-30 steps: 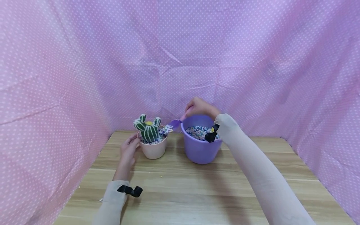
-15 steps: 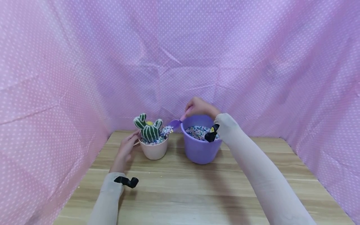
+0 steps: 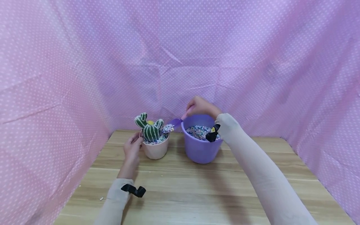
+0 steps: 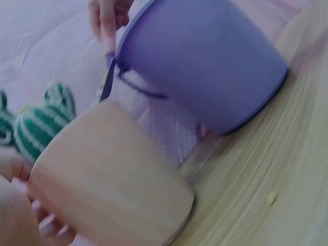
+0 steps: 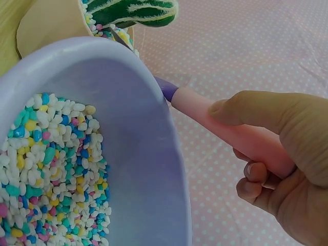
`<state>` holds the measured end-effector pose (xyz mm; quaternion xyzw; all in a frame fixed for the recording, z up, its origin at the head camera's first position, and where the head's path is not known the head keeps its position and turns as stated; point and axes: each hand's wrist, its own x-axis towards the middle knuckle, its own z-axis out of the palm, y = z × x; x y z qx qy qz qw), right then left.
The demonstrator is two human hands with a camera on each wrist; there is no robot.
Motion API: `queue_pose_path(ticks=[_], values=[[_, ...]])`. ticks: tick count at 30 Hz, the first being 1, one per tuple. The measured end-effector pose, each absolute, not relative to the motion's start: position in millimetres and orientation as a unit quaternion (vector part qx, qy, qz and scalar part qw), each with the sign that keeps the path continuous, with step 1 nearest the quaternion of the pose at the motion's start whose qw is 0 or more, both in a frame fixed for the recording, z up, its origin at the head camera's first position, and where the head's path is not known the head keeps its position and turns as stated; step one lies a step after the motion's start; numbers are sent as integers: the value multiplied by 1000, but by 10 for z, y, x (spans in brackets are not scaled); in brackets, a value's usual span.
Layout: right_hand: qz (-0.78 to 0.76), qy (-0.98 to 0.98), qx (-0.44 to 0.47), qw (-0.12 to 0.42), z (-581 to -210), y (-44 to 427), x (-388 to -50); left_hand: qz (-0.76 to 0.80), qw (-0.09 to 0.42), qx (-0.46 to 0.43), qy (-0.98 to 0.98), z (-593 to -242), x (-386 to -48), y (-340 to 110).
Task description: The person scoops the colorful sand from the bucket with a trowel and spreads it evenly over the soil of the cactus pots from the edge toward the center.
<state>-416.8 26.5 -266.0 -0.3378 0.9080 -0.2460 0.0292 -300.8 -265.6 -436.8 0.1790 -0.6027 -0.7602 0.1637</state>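
A stuffed green-and-white cactus (image 3: 151,132) with a yellow top stands in a pale peach flowerpot (image 3: 155,151) among small coloured pebbles. My left hand (image 3: 132,147) grips the pot's left side near the rim; its fingers (image 4: 51,225) partly disappear behind the wall. The right hand (image 3: 199,105) holds a small shovel by its pink handle (image 5: 230,128), above the purple bucket's back-left rim. The shovel's purple blade (image 3: 176,122), bearing white and coloured pebbles (image 3: 168,127), reaches over the pot's right edge. In the right wrist view, the bucket rim hides most of the blade.
The purple bucket (image 3: 200,153), partly filled with coloured pebbles (image 5: 56,174), stands right of the pot. Its handle (image 4: 143,89) hangs at the side. A few stray pebbles lie on the wooden table (image 3: 180,203). Pink dotted cloth (image 3: 180,78) surrounds the table at the back and sides.
The flowerpot and cactus have shifted slightly right, towards the loaded shovel. My left hand drew back leftward, then moved right again onto the pot. The right hand has barely moved.
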Motion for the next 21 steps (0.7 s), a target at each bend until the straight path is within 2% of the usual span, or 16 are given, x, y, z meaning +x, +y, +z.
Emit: queue_pose_path(ticks=[10, 21], values=[[-239, 904, -354, 27, -2637, 255, -4124, -763, 9, 66, -643, -4400, -3159, -3047], [-232, 899, -371, 28, -2591, 220, -4053, -747, -22, 25, -664, -4426, -3277, -3160]])
